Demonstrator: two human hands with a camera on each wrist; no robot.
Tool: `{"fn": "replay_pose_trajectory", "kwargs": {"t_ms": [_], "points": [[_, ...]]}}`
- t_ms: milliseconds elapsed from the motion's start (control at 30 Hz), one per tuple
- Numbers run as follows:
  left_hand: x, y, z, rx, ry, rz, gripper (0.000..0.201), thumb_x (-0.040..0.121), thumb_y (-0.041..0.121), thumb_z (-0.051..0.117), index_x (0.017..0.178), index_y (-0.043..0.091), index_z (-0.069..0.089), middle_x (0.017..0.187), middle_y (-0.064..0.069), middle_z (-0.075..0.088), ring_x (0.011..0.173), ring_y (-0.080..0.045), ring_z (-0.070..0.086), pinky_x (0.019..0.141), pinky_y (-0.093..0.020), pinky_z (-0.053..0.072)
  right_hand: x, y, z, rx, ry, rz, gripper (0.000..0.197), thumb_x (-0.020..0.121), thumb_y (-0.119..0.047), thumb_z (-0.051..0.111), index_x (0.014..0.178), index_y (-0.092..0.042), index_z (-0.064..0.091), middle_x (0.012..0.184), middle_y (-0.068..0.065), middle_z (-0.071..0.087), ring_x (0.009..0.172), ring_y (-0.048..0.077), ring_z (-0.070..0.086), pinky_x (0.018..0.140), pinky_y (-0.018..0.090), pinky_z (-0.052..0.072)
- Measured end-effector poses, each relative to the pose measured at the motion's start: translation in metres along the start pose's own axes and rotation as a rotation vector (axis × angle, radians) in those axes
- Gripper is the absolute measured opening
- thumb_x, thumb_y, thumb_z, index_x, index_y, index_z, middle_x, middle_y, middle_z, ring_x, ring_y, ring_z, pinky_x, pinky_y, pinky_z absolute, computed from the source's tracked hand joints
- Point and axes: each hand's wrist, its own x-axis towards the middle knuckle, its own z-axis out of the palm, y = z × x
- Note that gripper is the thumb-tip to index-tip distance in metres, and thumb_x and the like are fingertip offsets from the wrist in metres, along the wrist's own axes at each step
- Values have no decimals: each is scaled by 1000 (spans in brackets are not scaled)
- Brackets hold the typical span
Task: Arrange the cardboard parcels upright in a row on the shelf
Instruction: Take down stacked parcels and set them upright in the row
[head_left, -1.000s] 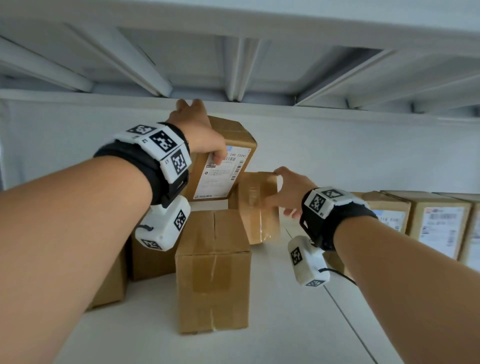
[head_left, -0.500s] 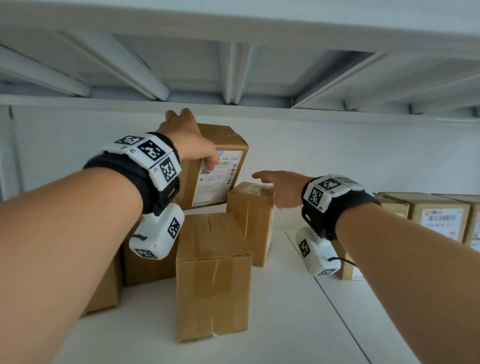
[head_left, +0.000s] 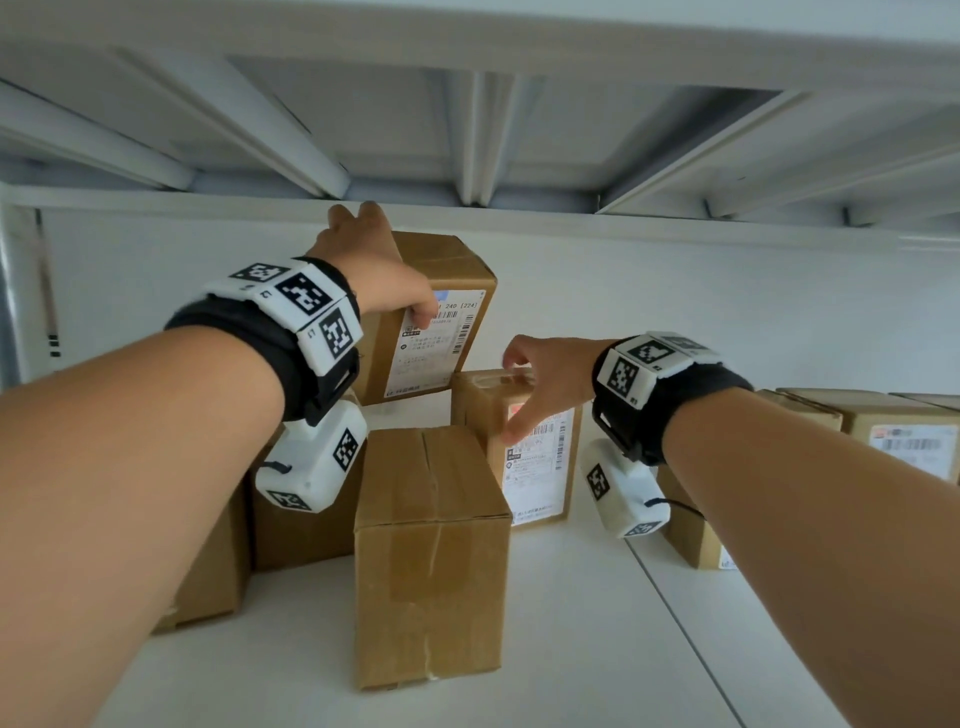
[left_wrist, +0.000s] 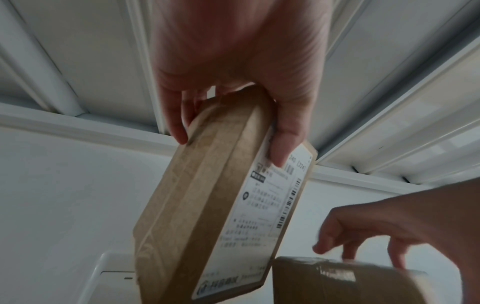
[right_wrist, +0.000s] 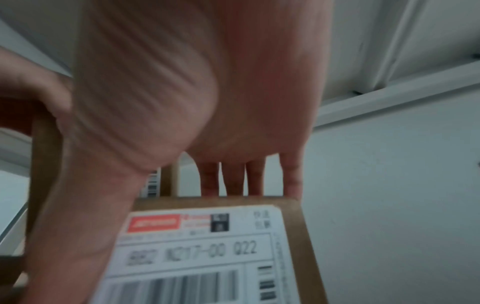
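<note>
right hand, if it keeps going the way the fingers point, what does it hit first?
The right hand already grips the top of the labelled parcel. Beyond the fingers only the white back wall shows, so probably that; depth is unclear.

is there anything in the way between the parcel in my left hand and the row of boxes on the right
Yes. The left hand holds the raised parcel; beside it the upright parcel gripped by the right hand stands between it and the row.

Brown parcels (head_left: 431, 551) — white, seemingly red-marked labels (head_left: 535, 467).
</note>
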Motion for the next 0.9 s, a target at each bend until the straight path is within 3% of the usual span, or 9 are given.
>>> {"fn": "replay_pose_trajectory", "kwargs": {"t_ms": [67,100,233,467,733,900], "points": [[1,0,0,-7,1,-1,113,47,30,88,144,17,30,142,-14,31,123,-35,48,94,-48,49,1,-1,-1,-83,-36,4,115,55,-69,77,150,-38,19,147,-5,42,137,22,31,108,46,34],[1,0,0,-9,-1,-1,114,47,30,88,144,17,30,142,-14,31,123,-35,48,94,-48,49,1,-1,-2,-110,-49,9,114,56,-69,77,150,-38,20,146,-6,43,137,22,31,109,46,33],[0,0,2,-16,-7,3,112,47,31,89,142,17,32,140,-14,33,122,-35,48,93,-46,49,-9,6,-10,-74,-127,30,97,61,-50,85,144,-30,38,128,-9,59,116,18,54,102,37,43],[-4,14,3,-38,-19,39,112,47,32,89,142,17,32,141,-13,33,121,-35,49,93,-45,49,-32,21,-23,-132,-211,103,98,68,-28,85,149,-28,31,148,-3,44,134,24,43,111,43,34],[-8,23,7,-46,-48,63,109,50,31,89,142,15,32,140,-14,35,119,-34,49,84,-40,48,-45,24,-29,-192,-272,140,97,71,-24,83,149,-32,27,148,-1,41,133,25,42,110,44,36],[-11,23,7,-54,-56,69,107,50,30,89,140,15,34,137,-13,37,117,-32,50,76,-37,46,-54,25,-32,-171,-295,159,96,72,-19,82,149,-30,28,145,1,45,129,26,46,104,39,41]]}}
